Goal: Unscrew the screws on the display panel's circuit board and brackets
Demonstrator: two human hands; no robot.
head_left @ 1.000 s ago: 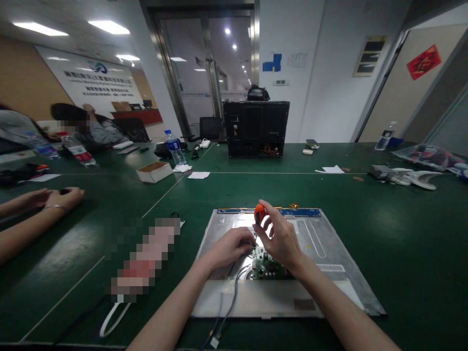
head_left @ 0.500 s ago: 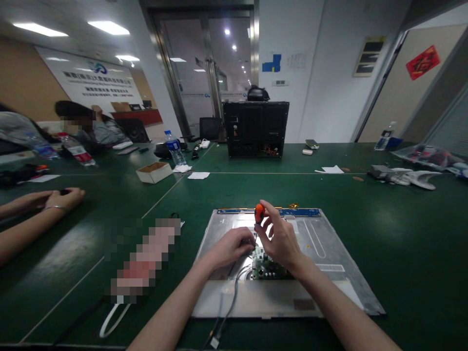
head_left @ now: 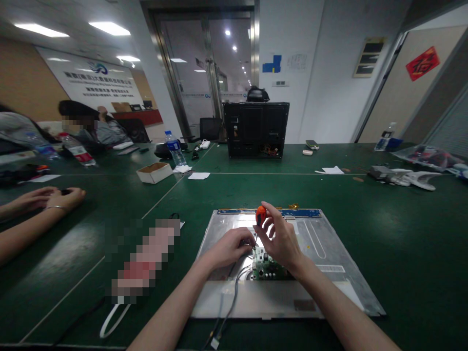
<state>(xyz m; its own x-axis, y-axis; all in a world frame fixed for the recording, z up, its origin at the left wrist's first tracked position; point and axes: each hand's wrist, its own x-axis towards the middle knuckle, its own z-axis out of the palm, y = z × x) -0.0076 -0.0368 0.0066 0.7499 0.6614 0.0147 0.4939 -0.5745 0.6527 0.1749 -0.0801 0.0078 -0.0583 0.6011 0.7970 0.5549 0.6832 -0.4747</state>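
My right hand (head_left: 283, 239) grips the orange and black handle of a small screwdriver (head_left: 261, 215), which stands nearly upright. Its thin shaft points down at the left corner of a green circuit board (head_left: 263, 268). Beside the shaft, my left hand (head_left: 234, 246) has its fingers pinched together close to that corner; what they hold, if anything, is hidden. The board lies on the metal back of a flat display panel (head_left: 331, 263), partly covered by my right hand. Dark cables (head_left: 236, 292) run from near the board over the panel's front edge to a white plug (head_left: 215, 343).
Left of the panel lies a blurred pinkish item (head_left: 149, 258) with a white loop. Another person's hands (head_left: 62, 200) rest at the far left. Further back are an open box (head_left: 154, 173), a water bottle (head_left: 175, 148) and a black monitor housing (head_left: 256, 129).
The screwdriver's handle has turned, showing more orange, and tilted slightly to the right with my right fingers. My left hand stays in place.
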